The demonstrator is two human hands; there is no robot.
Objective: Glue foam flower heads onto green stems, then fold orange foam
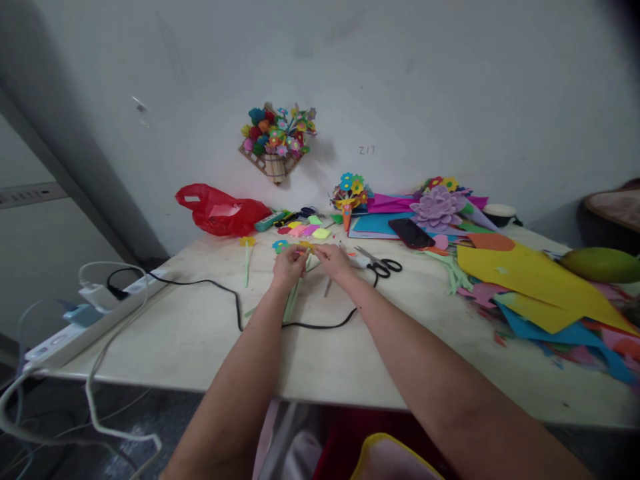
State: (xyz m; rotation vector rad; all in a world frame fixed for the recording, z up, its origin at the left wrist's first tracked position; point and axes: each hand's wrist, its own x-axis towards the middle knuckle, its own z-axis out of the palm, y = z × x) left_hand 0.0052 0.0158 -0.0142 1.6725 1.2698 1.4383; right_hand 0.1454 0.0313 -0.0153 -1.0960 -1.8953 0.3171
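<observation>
My left hand (289, 268) and my right hand (334, 261) meet over the middle of the table, fingers pinched around a small yellow flower (307, 245). Light green strips (293, 301) lie or hang just below my left hand. Beyond that hand is a blue flower (281, 246). Farther left, an orange-yellow flower with a green stem (247, 263) rests on the table. Black-handled scissors (381, 264) lie open to the right of my right hand, beside a white tool partly hidden by it.
A black cable (320, 326) crosses the table from a white power strip (100, 320) at left. A red bag (223, 212), a phone (411, 233) and colored foam sheets (540, 280) lie around. A flower basket (275, 143) hangs on the wall.
</observation>
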